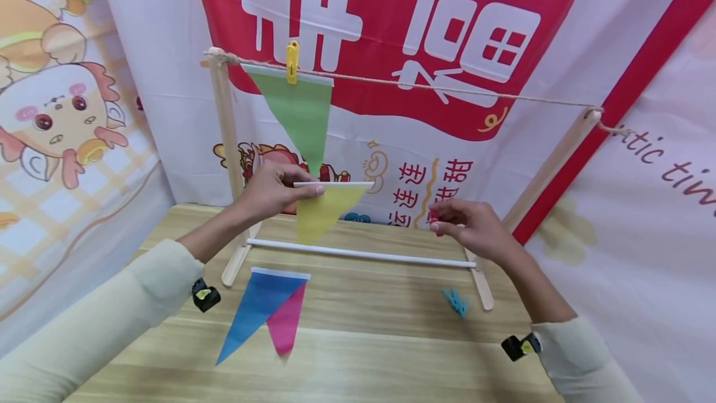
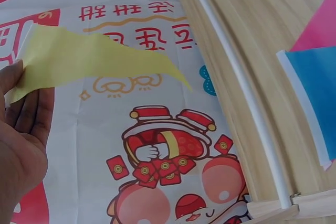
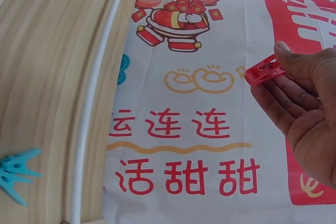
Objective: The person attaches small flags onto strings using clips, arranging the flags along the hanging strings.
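My left hand (image 1: 274, 190) pinches a yellow triangular pennant (image 1: 329, 207) by one end of its white top edge, so its point hangs down. In the right hand (image 1: 475, 229) a small red clothespin (image 3: 262, 71) is pinched between thumb and fingers. Above both hands a twine line (image 1: 391, 81) runs between two wooden posts. A green pennant (image 1: 304, 111) hangs from it near the left post, under a yellow clothespin (image 1: 292, 62). The yellow pennant is below the line, its upper left overlapping the green tip in the head view.
On the wooden table (image 1: 380, 365) a blue pennant (image 1: 260, 303) lies partly over a pink pennant (image 1: 288, 322). Blue clothespins (image 1: 456, 302) lie at the right. A white rod (image 1: 358, 254) joins the stand's feet, and a printed cloth (image 1: 358, 129) hangs behind.
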Tool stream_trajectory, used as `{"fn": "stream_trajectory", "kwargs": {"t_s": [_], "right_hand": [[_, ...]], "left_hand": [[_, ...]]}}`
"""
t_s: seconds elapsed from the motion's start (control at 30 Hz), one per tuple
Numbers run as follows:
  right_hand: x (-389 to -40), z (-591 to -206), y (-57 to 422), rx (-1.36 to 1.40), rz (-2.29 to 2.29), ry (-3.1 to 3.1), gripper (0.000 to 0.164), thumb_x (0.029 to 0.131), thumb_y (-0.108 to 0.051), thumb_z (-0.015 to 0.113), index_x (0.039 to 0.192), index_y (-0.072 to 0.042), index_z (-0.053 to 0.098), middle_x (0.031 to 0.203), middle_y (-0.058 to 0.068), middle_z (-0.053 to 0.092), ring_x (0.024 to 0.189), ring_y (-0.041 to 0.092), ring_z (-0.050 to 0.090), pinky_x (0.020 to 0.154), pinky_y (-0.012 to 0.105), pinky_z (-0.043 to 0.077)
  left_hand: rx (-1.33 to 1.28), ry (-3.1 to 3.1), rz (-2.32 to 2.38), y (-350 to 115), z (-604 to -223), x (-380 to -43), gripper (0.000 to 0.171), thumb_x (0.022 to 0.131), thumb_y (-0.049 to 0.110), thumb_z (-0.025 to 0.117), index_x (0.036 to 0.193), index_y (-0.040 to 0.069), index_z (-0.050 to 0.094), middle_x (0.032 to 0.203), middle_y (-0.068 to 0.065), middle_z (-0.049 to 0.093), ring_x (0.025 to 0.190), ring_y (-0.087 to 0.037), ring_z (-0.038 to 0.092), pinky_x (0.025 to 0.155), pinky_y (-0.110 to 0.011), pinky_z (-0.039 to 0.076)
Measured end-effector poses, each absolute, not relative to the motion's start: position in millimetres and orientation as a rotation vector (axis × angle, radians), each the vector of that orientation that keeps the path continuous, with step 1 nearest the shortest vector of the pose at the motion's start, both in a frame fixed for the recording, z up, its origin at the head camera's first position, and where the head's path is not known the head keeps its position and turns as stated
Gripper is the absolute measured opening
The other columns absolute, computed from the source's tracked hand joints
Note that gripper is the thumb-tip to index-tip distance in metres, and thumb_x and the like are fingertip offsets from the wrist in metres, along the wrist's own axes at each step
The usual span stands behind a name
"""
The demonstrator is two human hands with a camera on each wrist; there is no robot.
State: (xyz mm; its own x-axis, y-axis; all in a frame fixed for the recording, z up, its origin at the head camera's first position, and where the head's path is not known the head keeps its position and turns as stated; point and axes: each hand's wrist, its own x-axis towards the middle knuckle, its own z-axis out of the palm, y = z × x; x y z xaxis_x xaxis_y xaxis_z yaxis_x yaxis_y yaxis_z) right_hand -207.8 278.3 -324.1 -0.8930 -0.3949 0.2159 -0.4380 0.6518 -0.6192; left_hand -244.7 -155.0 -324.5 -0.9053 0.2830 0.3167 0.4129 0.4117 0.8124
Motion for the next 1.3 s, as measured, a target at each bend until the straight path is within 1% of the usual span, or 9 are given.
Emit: {"fn": "stream_trajectory", "kwargs": {"t_s": [0.1,0.2,0.37,0.57,0.73,0.8,0.9,1.1,1.3], "right_hand": [[-209.4,-322.0,277.3,0.708,1.070,-2.789,0.035,0.103,-0.015,0.085,0.135,-0.005,0.079,0.111,0.010,0.085,0.096,0.022,0.078,0.084,0.016,0.063],[-211.0,-320.2,276.1,0.722,1.056,-2.770,0.034,0.101,-0.013,0.086,0.133,-0.004,0.079,0.110,0.010,0.085,0.095,0.023,0.079,0.084,0.015,0.063],[-213.0,-315.9,273.0,0.756,1.029,-2.736,0.033,0.101,-0.010,0.086,0.131,-0.001,0.080,0.109,0.011,0.085,0.095,0.024,0.080,0.085,0.016,0.064],[-212.8,-308.5,270.6,0.787,1.005,-2.729,0.034,0.100,-0.014,0.087,0.133,-0.006,0.080,0.113,0.009,0.085,0.098,0.022,0.079,0.088,0.015,0.062],[-213.0,-302.0,268.9,0.808,1.009,-2.721,0.035,0.100,-0.012,0.086,0.134,-0.003,0.079,0.114,0.010,0.085,0.098,0.024,0.079,0.088,0.016,0.063],[-213.7,-299.8,267.6,0.808,1.005,-2.718,0.035,0.101,-0.012,0.086,0.134,-0.002,0.079,0.114,0.011,0.085,0.099,0.024,0.080,0.088,0.014,0.063],[-215.5,-297.2,265.4,0.811,0.983,-2.707,0.034,0.101,-0.012,0.086,0.133,-0.003,0.079,0.114,0.011,0.085,0.099,0.024,0.080,0.088,0.013,0.062],[-219.0,-293.2,261.1,0.844,0.980,-2.676,0.032,0.100,-0.014,0.088,0.130,-0.006,0.080,0.113,0.009,0.085,0.096,0.022,0.079,0.086,0.014,0.063],[-220.8,-286.3,258.0,0.875,0.959,-2.654,0.033,0.100,-0.011,0.088,0.131,-0.005,0.080,0.113,0.009,0.085,0.096,0.021,0.079,0.086,0.012,0.062]], "left_hand": [[-0.624,-2.492,-1.531,-153.7,-321.0,-246.9,0.025,0.096,0.032,0.094,0.108,0.011,0.089,0.098,-0.008,0.084,0.087,-0.023,0.077,0.072,-0.023,0.059],[-0.609,-2.479,-1.555,-151.5,-318.2,-248.3,0.026,0.096,0.031,0.094,0.108,0.010,0.088,0.099,-0.008,0.084,0.086,-0.019,0.079,0.074,-0.024,0.061],[-0.577,-2.490,-1.584,-150.2,-314.2,-248.3,0.029,0.098,0.032,0.092,0.113,0.009,0.087,0.102,-0.010,0.086,0.090,-0.016,0.079,0.078,-0.023,0.061],[-0.565,-2.498,-1.614,-152.4,-309.8,-252.0,0.028,0.100,0.031,0.090,0.119,0.010,0.087,0.111,-0.013,0.086,0.092,-0.019,0.080,0.078,-0.023,0.062],[-0.552,-2.490,-1.659,-152.9,-302.9,-254.8,0.030,0.103,0.030,0.087,0.125,0.009,0.085,0.115,-0.015,0.086,0.096,-0.023,0.080,0.079,-0.025,0.064],[-0.541,-2.484,-1.685,-152.4,-299.6,-254.6,0.031,0.104,0.030,0.085,0.127,0.008,0.084,0.117,-0.016,0.085,0.096,-0.023,0.078,0.077,-0.025,0.064],[-0.528,-2.474,-1.726,-151.7,-295.1,-254.4,0.032,0.106,0.029,0.083,0.130,0.008,0.083,0.118,-0.015,0.084,0.096,-0.022,0.076,0.076,-0.026,0.063],[-0.532,-2.425,-1.802,-151.1,-288.4,-254.5,0.033,0.106,0.026,0.082,0.132,0.005,0.081,0.120,-0.012,0.084,0.098,-0.020,0.078,0.083,-0.024,0.065],[-0.501,-2.403,-1.866,-148.4,-284.3,-256.1,0.032,0.107,0.026,0.082,0.133,0.008,0.081,0.121,-0.012,0.082,0.098,-0.021,0.077,0.083,-0.025,0.066]]}}
